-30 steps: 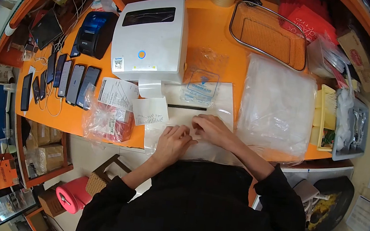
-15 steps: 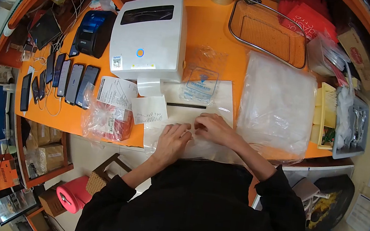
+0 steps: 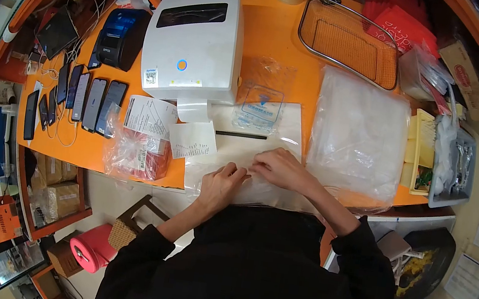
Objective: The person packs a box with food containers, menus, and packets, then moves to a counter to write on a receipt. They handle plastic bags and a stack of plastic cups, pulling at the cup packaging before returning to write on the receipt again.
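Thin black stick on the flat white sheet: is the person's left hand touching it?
Apart: the head view shows bare white sheet between the left hand and the thin black stick.

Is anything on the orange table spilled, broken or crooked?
I see nothing spilled or broken. The wire basket looks a bit crooked: its long sides slant beside the straighter clear plastic. The printed slip near the white printer lies slanted too.
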A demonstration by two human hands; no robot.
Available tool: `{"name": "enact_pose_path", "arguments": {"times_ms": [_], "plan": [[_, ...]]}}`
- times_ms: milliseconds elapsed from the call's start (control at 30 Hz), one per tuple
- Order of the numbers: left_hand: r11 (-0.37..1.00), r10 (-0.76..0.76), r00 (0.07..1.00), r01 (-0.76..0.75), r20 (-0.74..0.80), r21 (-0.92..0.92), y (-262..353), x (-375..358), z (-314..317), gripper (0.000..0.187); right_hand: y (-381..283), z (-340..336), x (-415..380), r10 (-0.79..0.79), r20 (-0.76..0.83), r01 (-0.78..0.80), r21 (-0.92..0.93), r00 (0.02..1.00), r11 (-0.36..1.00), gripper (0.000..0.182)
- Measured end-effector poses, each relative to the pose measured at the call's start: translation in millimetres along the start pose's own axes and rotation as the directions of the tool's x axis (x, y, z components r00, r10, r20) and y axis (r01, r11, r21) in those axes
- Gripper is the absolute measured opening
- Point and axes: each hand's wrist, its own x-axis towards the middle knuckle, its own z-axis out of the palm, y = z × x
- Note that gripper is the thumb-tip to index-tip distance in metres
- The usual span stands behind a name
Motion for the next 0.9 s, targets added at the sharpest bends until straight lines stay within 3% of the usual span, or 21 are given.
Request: {"name": "enact_pose_path", "arguments": {"times_ms": [67,133,233,367,433,567,667,733,900], "plan": [[0.999,0.040,0.998,-0.039,-0.038,0.029,0.8,-1.0,-3.0,0.011,5.6,4.4,1.9,-0.002,0.006,0.002,0.034,1.000,0.999,0.010],[0.976,0.161,0.981,-0.141,-0.109,0.168,5.1,2.0,-12.7,0.009,8.4,12.4,3.0,-0.087,-0.101,0.087,-0.007,0.991,0.996,0.009],[0.964,0.263,0.954,-0.253,-0.148,0.079,1.0,2.5,-10.9,0.010,6.2,20.7,5.2,-0.037,-0.156,0.038,0.003,0.987,0.999,0.009],[0.983,0.169,0.985,-0.172,-0.041,-0.064,-7.2,-12.2,-0.7,0.012,13.2,14.7,4.1,-0.016,-0.037,0.017,0.046,0.999,0.999,0.011],[0.973,0.202,0.979,-0.203,-0.025,-0.106,-6.6,-13.7,-5.0,0.014,9.6,18.2,-3.4,-0.077,-0.080,0.071,-0.085,0.994,0.994,0.018],[0.980,0.184,0.982,-0.182,0.028,-0.083,-5.7,-19.1,-7.7,0.011,-7.8,20.8,-17.4,-0.039,-0.010,0.038,-0.119,0.999,0.992,0.019],[0.979,0.205,0.979,-0.205,-0.002,-0.005,-3.1,-17.1,-12.1,0.012,-20.2,21.5,-29.2,-0.114,-0.111,0.109,-0.050,0.987,0.993,0.016],[0.968,0.216,0.967,-0.193,-0.138,0.161,4.2,-12.2,-21.6,0.013,-26.4,19.3,-36.7,-0.167,-0.092,0.156,-0.114,0.982,0.981,0.020],[0.961,0.275,0.961,-0.275,-0.040,-0.006,-10.7,-19.4,-10.5,0.014,-37.0,10.1,-54.7,-0.142,-0.101,0.128,-0.137,0.985,0.982,0.028]]}}
